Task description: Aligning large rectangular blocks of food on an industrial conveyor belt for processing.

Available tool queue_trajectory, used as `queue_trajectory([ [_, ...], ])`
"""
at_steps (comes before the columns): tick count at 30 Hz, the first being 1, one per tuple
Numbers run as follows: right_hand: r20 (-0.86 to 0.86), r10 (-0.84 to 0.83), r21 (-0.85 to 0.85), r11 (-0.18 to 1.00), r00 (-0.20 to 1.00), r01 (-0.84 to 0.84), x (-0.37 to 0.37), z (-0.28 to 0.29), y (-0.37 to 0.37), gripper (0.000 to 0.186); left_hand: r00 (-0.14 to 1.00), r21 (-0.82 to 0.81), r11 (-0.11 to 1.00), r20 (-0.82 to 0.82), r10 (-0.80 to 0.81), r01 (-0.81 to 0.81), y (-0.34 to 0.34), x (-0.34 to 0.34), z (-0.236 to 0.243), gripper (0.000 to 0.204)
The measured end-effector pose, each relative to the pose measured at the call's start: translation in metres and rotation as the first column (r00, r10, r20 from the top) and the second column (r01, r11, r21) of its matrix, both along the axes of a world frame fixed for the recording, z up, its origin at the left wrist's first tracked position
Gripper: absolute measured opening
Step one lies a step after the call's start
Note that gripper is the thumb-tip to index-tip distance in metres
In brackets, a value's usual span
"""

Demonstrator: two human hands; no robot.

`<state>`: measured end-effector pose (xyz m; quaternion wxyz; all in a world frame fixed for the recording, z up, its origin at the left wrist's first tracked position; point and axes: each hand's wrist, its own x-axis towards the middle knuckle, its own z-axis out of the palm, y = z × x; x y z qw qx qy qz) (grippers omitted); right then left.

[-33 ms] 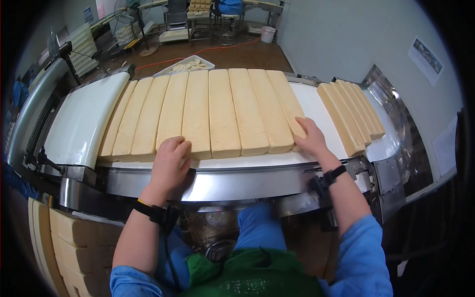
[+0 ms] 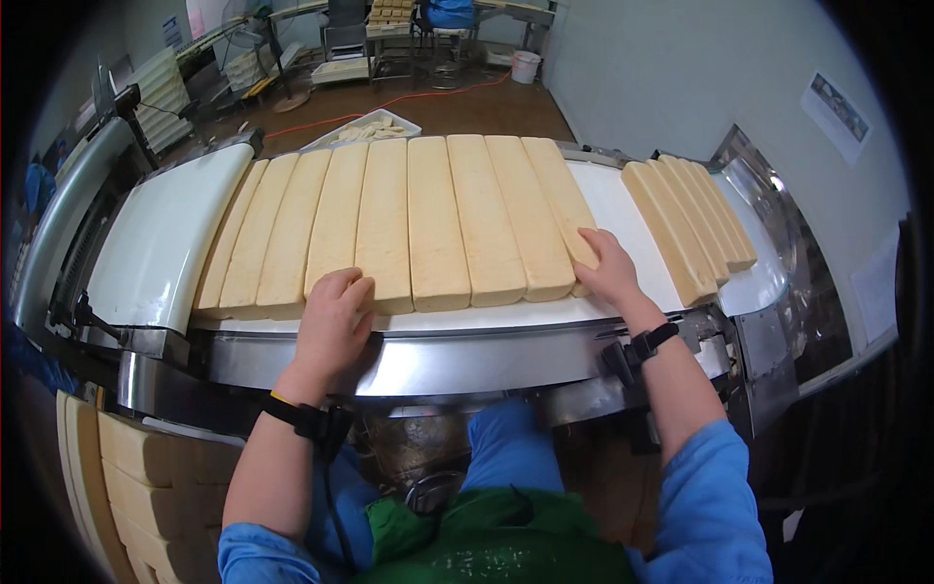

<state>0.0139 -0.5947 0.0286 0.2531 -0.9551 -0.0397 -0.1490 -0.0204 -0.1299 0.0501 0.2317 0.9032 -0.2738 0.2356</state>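
Several long, cream-coloured loaf-like blocks lie side by side on a white surface, pointing away from me. My left hand is over the near end of a block left of the middle. Its fingers are bent and bunched on that end; part of the block is hidden under them. At the row's right end, my right hand touches the near right corner of the outermost block, thumb and fingers spread. Farther right, past a gap, leans a separate group of similar blocks.
A metal rail runs along the near edge. On the left is a smooth white panel. Stacked blocks stand low at left. Behind the row sits a white tray of pale pieces; an orange cable crosses the floor.
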Motion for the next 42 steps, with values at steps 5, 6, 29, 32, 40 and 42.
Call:
queue_trajectory([
  [5, 0.021, 0.010, 0.162, 0.987, 1.000, -0.013, -0.009, -0.006, -0.034, 0.065, 1.000, 0.006, 1.000, -0.018, 0.020, -0.020, 0.003, 0.001, 0.000, 0.044],
  [6, 0.026, 0.039, 0.252, 0.967, 0.999, -0.044, -0.013, -0.005, -0.055, 0.064, 1.000, 0.009, 1.000, -0.020, 0.025, -0.024, 0.004, 0.001, 0.000, 0.044],
  [29, -0.202, -0.214, 0.446, 0.849, 0.956, 0.284, -0.038, 0.006, -0.109, 0.074, 0.997, 0.020, 0.998, -0.052, 0.064, -0.063, 0.014, 0.001, -0.001, 0.044],
  [32, 0.000, -0.339, -0.081, 0.938, 0.941, 0.338, -0.023, -0.002, -0.046, 0.083, 0.997, 0.034, 0.997, -0.041, 0.072, -0.071, 0.012, 0.001, -0.001, 0.044],
  [40, -0.033, -0.422, -0.230, 0.885, 0.906, 0.404, -0.036, 0.006, -0.073, 0.084, 0.997, 0.014, 0.998, -0.044, 0.059, -0.058, 0.020, -0.001, 0.000, 0.048],
  [42, -0.002, -0.477, -0.283, 0.843, 0.879, 0.457, -0.043, -0.002, -0.088, 0.083, 0.997, 0.020, 0.998, -0.040, 0.062, -0.062, 0.021, -0.002, -0.001, 0.048],
])
